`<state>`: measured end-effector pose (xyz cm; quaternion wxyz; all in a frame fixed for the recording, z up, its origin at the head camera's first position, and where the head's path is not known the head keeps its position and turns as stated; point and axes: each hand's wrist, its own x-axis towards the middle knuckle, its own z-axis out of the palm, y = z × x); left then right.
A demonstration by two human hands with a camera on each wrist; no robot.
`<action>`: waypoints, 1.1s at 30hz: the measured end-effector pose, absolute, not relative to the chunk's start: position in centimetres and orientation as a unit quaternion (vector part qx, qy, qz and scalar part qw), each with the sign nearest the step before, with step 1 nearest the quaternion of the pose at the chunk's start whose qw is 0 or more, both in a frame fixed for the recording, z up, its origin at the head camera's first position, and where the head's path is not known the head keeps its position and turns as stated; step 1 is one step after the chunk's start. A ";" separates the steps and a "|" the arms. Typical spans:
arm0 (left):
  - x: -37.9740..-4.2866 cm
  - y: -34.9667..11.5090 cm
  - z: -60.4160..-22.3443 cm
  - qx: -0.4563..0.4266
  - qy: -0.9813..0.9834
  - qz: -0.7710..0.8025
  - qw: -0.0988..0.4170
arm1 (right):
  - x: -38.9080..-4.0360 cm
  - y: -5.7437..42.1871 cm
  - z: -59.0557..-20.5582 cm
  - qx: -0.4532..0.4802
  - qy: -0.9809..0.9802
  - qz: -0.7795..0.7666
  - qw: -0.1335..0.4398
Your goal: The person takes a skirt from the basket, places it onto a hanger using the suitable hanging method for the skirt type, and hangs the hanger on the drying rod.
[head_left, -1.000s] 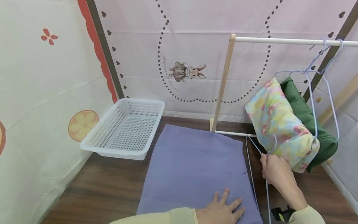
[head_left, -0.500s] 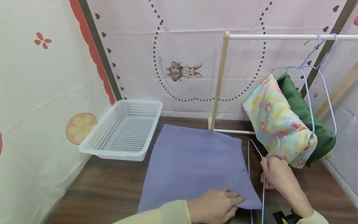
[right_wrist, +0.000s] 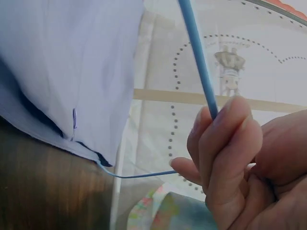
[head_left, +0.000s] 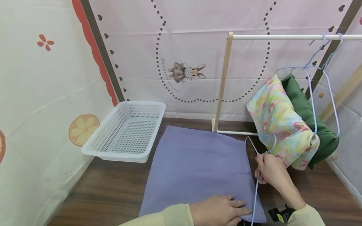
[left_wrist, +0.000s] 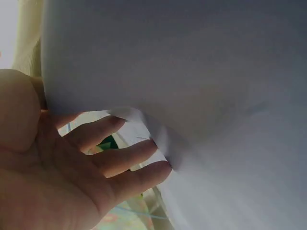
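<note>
A purple cloth (head_left: 195,163) lies spread on the dark wooden table, its right edge showing two layers in the right wrist view. My left hand (head_left: 219,210) rests on its lower right part with fingers extended. In the left wrist view the fingers (left_wrist: 127,158) reach the cloth's edge, and the cloth hides part of the hand. My right hand (head_left: 271,171) grips a light blue wire clothes hanger (head_left: 255,201) close below its hook, with the hook pointing away. The hanger's long side overlaps the cloth's right edge, and its far corner meets the cloth there.
A white plastic basket (head_left: 124,135) stands at the back left. At the right, a rack with a white rail (head_left: 277,37) and wooden post (head_left: 223,81) bears hangers with a floral cloth (head_left: 282,119) and a green cloth (head_left: 299,100). Printed fabric walls (head_left: 135,53) enclose the table.
My left hand has turned from spread fingers to fingers together at the cloth's lower right edge. My right hand has brought the hanger leftward, against and over the cloth's edge.
</note>
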<state>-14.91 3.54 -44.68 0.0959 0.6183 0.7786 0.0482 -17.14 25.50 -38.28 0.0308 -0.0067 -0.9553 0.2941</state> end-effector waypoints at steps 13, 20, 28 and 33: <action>-14.9 3.2 -45.5 0.621 0.762 0.041 0.177 | -17.6 24.7 -38.6 -0.002 -0.959 0.282 0.040; -15.1 3.2 -45.4 0.618 0.758 0.040 0.204 | -17.1 23.7 -38.4 -0.001 -0.960 0.276 0.056; -16.7 -0.7 -44.9 0.600 0.790 0.077 0.103 | -17.2 23.9 -38.9 -0.013 -0.958 0.284 0.047; -19.6 -6.5 -44.9 0.461 0.879 0.110 0.039 | -17.3 23.9 -39.0 -0.009 -0.956 0.287 0.051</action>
